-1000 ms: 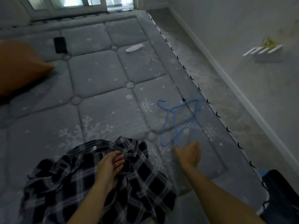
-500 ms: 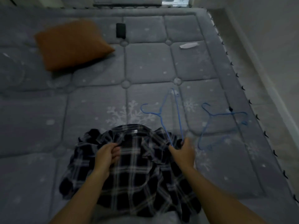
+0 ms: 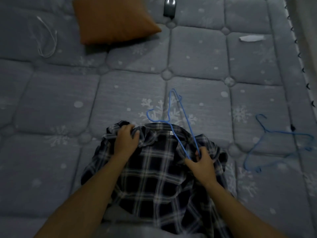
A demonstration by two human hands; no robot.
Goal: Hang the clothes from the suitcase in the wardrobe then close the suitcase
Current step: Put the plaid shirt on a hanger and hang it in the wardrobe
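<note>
Fingers (image 3: 199, 152) of the right hand (image 3: 203, 163) pinch one end of a blue hanger (image 3: 178, 133) lying across the plaid shirt (image 3: 154, 170), likely to feed it into the neck; the left hand (image 3: 125, 140) clutches the collar, steadying it on the mattress (image 3: 51, 103); a spare hanger (image 3: 277, 143) lies nearby.

No legible text anywhere. Only candidate: small white tag (image 3: 172, 133) inside collar of plaid shirt (image 3: 154, 170), centre of frame, w/ faint marks too small & blurred to read. Dark device (image 3: 169, 8) at top centre shows no readable brand.
</note>
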